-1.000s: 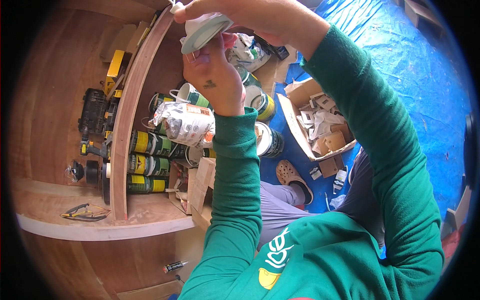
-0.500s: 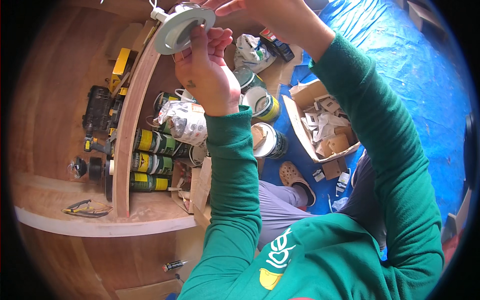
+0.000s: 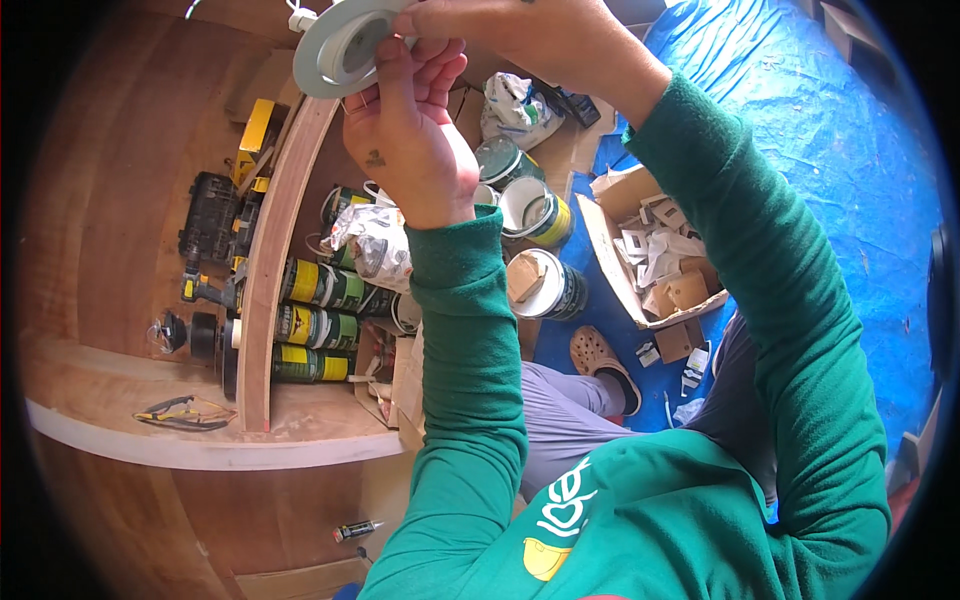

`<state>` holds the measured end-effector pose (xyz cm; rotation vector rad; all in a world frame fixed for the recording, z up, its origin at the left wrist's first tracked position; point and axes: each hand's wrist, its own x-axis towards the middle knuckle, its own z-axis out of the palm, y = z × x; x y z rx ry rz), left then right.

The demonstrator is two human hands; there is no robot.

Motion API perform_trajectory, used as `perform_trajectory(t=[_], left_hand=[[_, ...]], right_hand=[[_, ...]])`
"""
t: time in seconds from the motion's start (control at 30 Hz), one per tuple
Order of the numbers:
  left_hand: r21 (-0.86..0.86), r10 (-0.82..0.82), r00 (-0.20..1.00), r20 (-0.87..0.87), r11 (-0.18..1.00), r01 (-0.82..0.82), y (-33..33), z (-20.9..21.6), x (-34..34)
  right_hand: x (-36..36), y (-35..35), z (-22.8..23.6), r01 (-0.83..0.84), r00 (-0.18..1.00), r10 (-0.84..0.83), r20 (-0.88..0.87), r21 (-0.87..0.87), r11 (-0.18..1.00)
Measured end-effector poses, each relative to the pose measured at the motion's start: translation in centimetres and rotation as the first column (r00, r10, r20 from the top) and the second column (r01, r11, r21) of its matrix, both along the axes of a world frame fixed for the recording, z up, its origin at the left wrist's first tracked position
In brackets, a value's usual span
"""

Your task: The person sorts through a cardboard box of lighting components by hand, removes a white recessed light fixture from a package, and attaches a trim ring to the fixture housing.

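At the top of the view I hold up a round white recessed downlight fitting (image 3: 318, 62), its ring tilted. My left hand (image 3: 415, 150) grips it from below, thumb over the inner ring and fingers curled behind. My right hand (image 3: 545, 40) reaches in from the right, its thumb and fingers pinched at the ring's right edge. A white connector (image 3: 302, 18) with wire sits at the fitting's upper left. A thin wire shows under the ring by my left palm. Part of my right hand runs past the top edge.
Left of me, a wooden shelf (image 3: 320, 444) with an upright divider (image 3: 285, 230) holds several paint cans (image 3: 322, 328), a cordless drill (image 3: 208, 290) and safety glasses (image 3: 186, 412). An open cardboard box (image 3: 612, 255) of white parts stands on the blue tarp (image 3: 810, 150), beside open buckets (image 3: 535, 210).
The fitting has shifted slightly left and up, and its face is turned more toward me. My right hand has come down and left onto its edge. My left hand keeps its hold.
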<state>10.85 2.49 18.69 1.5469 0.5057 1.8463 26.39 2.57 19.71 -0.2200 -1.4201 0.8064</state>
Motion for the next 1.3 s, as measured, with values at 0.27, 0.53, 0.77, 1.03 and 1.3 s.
perform_trajectory(t=[0.27, 0.53, 0.77, 1.03, 1.3], left_hand=[[0.003, -0.034, 0.996, -0.086, 0.999, 0.035, 0.2, 0.5, -1.1], [0.045, -0.048, 0.991, -0.124, 0.998, 0.054, 0.2, 0.6, -1.3], [0.088, -0.033, 0.985, -0.168, 0.995, 0.049, 0.4, 1.0, -1.4], [0.213, 0.143, 0.962, -0.232, 0.973, -0.094, -0.6, 1.8, -2.6], [0.334, 0.372, 0.848, -0.378, 0.909, -0.249, -1.9, 4.3, -4.4]], right_hand=[[0.5, -0.7, 0.8, 0.028, 0.998, -0.026, 0.054, -0.029, 0.999], [0.7, -0.3, 0.7, -0.034, 0.999, 0.034, 0.043, -0.004, 0.999], [0.8, 0.0, 0.6, 0.059, 0.997, -0.065, 0.045, 0.119, 0.991], [0.4, -0.4, 0.8, 0.159, 0.987, -0.158, -0.023, 0.064, 0.985], [0.9, -1.3, 1.0, 0.307, 0.950, -0.312, -0.004, 0.196, 0.932]])
